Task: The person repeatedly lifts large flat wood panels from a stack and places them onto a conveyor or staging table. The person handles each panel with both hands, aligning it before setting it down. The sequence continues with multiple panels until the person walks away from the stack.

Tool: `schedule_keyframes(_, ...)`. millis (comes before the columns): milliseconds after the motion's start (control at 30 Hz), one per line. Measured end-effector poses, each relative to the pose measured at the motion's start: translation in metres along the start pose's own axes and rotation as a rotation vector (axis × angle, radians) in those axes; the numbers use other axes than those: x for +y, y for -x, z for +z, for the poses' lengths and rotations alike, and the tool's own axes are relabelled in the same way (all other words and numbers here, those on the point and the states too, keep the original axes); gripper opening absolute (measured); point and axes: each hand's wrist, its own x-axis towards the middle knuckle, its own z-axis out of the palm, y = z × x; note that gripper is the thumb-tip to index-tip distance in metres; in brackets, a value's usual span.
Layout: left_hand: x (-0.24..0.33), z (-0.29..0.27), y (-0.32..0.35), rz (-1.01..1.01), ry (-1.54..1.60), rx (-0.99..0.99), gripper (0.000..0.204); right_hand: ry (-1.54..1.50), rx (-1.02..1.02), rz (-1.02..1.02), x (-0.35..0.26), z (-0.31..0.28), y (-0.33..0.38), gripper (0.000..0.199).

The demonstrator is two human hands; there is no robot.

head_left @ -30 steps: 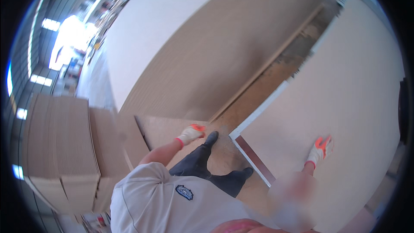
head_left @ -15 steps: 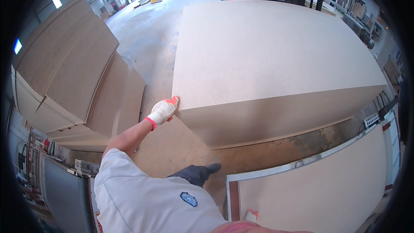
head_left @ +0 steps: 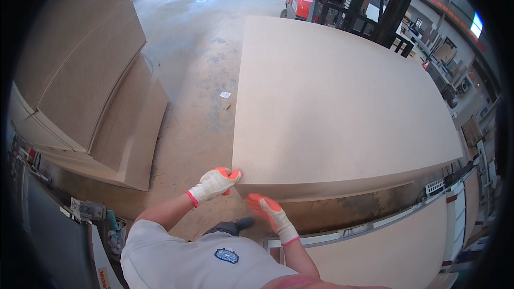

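A tall stack of large light-brown fibreboard sheets (head_left: 342,112) stands in front of me, its broad top sheet bare. My left hand (head_left: 217,182), in a white glove with orange-coated fingers, pinches the near left corner of the top sheet, thumb on its upper face. The fingers beneath are partly hidden. Just right of it, before the stack's near edge, my right hand (head_left: 269,213) is raised in a matching glove. Its fingers are stretched out, a little blurred, and hold nothing.
Another high stack of boards (head_left: 96,75) rises at the left, across a strip of concrete floor (head_left: 187,80). Behind the main stack stands a red and black forklift (head_left: 302,2). A metal-framed table with a board on it (head_left: 380,246) lies at my near right; a dark machine surface (head_left: 51,230) is at lower left.
My right hand has come up from low over the framed table to the stack's near edge. The left still grips the corner. My view has shifted, showing more of the forklift.
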Motion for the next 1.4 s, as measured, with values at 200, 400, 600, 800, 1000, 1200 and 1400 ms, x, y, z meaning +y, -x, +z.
schedule_keyframes(200, -0.026, -0.002, -0.028, 0.212, -0.051, 0.101, 0.046, 0.054, -0.093, 0.162, -0.039, 0.024, -0.030, 0.065)
schedule_keyframes(400, -0.011, 0.005, -0.057, 1.177, -0.101, 0.581, 0.056, -0.150, 0.098, 0.188, -0.008, -0.031, -0.001, 0.066)
schedule_keyframes(600, 0.020, 0.015, -0.065, 1.228, -0.138, 0.394, 0.049, -0.174, 0.034, 0.081, -0.004, -0.037, 0.016, 0.072)
schedule_keyframes(800, 0.024, 0.050, -0.034, 1.151, -0.173, 0.371, 0.043, -0.358, 0.069, 0.119, -0.008, -0.002, 0.009, 0.067)
schedule_keyframes(1000, 0.021, 0.057, -0.032, 1.239, 0.042, 0.409, 0.037, -0.541, 0.218, 0.015, -0.001, 0.025, -0.018, 0.049)
schedule_keyframes(1200, 0.027, 0.052, -0.008, 1.325, 0.416, 0.458, 0.037, -0.487, 0.066, -0.222, -0.010, 0.047, -0.005, 0.028)
schedule_keyframes(1400, 0.029, 0.097, 0.031, 1.437, 0.168, 0.376, 0.035, -0.515, 0.297, -0.264, 0.023, 0.049, 0.040, 0.046)
